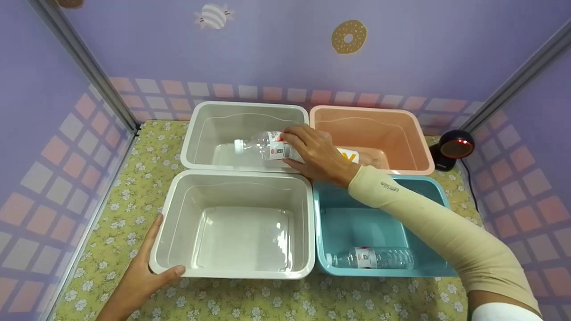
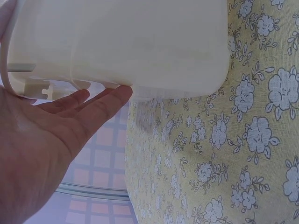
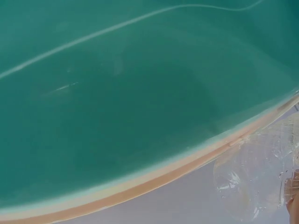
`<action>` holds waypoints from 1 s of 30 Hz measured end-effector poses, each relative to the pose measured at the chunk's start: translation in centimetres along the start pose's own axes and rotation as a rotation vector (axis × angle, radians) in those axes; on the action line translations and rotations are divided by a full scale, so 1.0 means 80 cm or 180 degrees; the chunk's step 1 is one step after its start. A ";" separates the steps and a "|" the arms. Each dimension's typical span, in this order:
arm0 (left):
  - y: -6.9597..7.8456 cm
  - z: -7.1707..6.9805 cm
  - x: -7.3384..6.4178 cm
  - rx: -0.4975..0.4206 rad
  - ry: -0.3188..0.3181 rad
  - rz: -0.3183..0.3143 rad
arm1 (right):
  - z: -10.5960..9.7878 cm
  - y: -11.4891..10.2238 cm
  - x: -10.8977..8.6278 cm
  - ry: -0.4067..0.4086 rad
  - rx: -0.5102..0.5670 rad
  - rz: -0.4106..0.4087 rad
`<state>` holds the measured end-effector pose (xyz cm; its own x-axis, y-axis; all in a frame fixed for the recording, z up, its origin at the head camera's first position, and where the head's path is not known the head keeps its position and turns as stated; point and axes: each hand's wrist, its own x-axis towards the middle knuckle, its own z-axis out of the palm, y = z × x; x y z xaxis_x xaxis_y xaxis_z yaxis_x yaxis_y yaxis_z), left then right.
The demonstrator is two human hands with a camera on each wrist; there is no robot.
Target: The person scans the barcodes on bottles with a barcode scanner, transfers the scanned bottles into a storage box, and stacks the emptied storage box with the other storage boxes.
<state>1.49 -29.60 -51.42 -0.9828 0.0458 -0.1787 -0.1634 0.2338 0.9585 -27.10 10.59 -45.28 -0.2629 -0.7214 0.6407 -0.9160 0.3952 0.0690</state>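
Note:
My right hand [image 1: 314, 149] grips a clear plastic bottle [image 1: 258, 147] with a white cap and a red-and-white label. The bottle is tilted on its side, cap to the left, over the back left bin [image 1: 245, 107]. In the right wrist view the clear end of the bottle [image 3: 252, 172] shows past a bin rim, with a sliver of hand at the edge. My left hand [image 1: 142, 272] spreads at the near left corner of the front left white bin [image 1: 234, 275]; its straight fingers [image 2: 105, 107] touch the outer wall under the rim.
A similar bottle [image 1: 383, 257] lies in the blue bin [image 1: 379, 223], front right. In the orange bin [image 1: 401, 133] lies another bottle [image 1: 368, 158] with a white-and-yellow label, partly hidden by my hand. A black device [image 1: 455, 145] with red lights and a cable stands at right.

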 end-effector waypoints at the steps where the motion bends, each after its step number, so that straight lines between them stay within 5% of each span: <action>1: 0.000 0.000 0.000 -0.0016 -0.0003 -0.0006 | 0.001 0.000 0.001 -0.0011 0.0000 0.0006; 30: -0.001 -0.001 0.000 0.0131 -0.0011 0.0038 | 0.018 -0.027 0.024 -0.0527 0.0010 0.0082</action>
<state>1.46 -29.73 -51.45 -0.9844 0.0523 -0.1681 -0.1478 0.2729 0.9506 -26.09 7.55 -45.25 -0.3325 -0.7951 0.5073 -0.9092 0.4132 0.0517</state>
